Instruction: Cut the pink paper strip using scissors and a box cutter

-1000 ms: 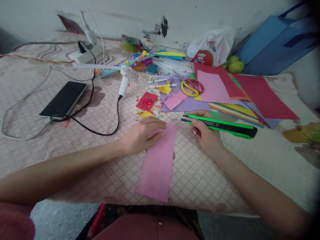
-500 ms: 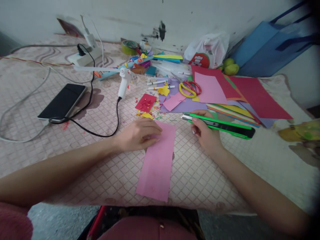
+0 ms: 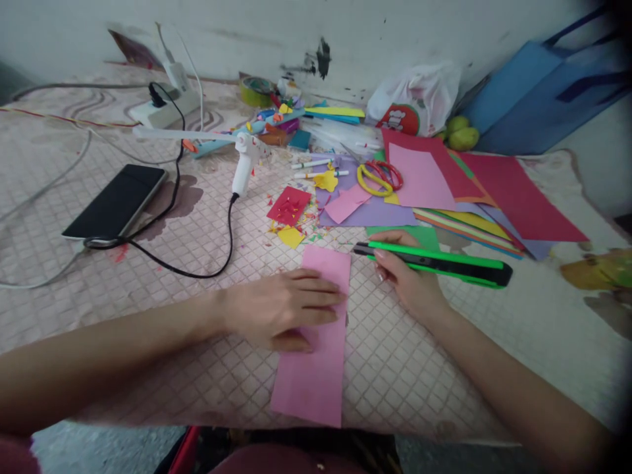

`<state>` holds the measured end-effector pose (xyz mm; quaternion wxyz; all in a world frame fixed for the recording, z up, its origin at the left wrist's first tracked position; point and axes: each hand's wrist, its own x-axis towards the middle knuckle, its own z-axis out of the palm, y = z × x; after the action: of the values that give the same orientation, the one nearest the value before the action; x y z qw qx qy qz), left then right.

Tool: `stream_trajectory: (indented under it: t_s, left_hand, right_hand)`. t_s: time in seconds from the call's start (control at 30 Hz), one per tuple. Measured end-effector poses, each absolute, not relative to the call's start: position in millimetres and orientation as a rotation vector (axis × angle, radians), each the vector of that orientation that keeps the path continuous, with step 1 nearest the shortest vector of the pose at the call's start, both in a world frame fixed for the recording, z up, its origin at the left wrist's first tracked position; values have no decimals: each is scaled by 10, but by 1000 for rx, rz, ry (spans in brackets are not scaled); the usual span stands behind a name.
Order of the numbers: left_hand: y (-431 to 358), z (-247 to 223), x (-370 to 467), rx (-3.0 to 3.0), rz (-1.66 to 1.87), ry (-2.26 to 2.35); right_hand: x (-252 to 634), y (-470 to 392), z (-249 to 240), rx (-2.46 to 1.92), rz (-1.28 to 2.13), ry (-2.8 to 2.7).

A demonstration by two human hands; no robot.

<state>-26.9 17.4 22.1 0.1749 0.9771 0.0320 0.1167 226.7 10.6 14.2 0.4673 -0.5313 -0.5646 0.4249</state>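
Note:
A long pink paper strip (image 3: 316, 375) lies lengthwise near the front edge of the table. My left hand (image 3: 286, 309) rests flat across its middle, fingers extended over the paper and pointing right. To the right of the strip's top end, my right hand (image 3: 407, 270) grips a green and black utility knife (image 3: 444, 263), its tip pointing left toward the paper. The knife is held above the cloth, apart from the strip. Beyond the strip are a small yellow paper piece (image 3: 291, 236) and a red square (image 3: 289, 206) with scraps on it.
A white glue gun (image 3: 243, 168) with a black cord and a dark phone (image 3: 116, 201) lie on the left. Scissors (image 3: 375, 180), stacked coloured papers (image 3: 523, 197) and a plastic bag (image 3: 415, 102) are farther back. A blue bag (image 3: 528, 99) stands at the back right.
My left hand has moved down the strip and now lies flatter on it. The strip sits slightly nearer the front edge. The knife remains in my right hand, beside the strip's top.

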Motion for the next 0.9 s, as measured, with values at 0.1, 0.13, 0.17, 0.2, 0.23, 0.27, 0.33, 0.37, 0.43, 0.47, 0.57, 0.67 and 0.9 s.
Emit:
stream_trajectory:
  t_s: [0.1,0.13,0.17,0.2,0.23,0.27,0.33,0.37,0.43,0.47,0.57,0.67,0.9]
  left_hand:
    - [84,212,-243,2804,372,178]
    - [59,209,-233,2807,392,202]
    - [39,206,-223,2807,412,214]
    - [24,205,-213,2805,424,219]
    - [14,203,-202,2801,441,221]
    - [10,201,-190,2798,453,225]
    - [15,195,-166,2792,482,243]
    - [22,189,-153,2787,501,251]
    - [38,172,-130,2773,513,240]
    - [45,160,-120,2763,512,223]
    - [54,123,-100,2738,503,176]
    - [52,98,-93,2722,489,190]
    - [59,69,-96,2686,507,186]
  right_hand:
    - [2259,78,179,-1379,918,-1602]
    - [2251,76,200,-1382,882,-1670]
    - [2241,80,222,-1364,858,-1729]
    - [2231,91,245,-1335,843,-1781]
    - [2219,108,267,-1298,829,-1829]
    - [2207,131,286,-1261,816,-1875]
    - [2182,190,312,-1189,789,-1969]
    - [2168,222,318,-1154,782,-2010]
    - [2140,285,318,-1078,788,-2088]
    - [2127,312,311,-1036,796,-2123]
    - [2099,373,276,-946,809,-2195]
    - [2099,409,240,-933,800,-2204]
    - [2172,497,227,-852,841,-2264]
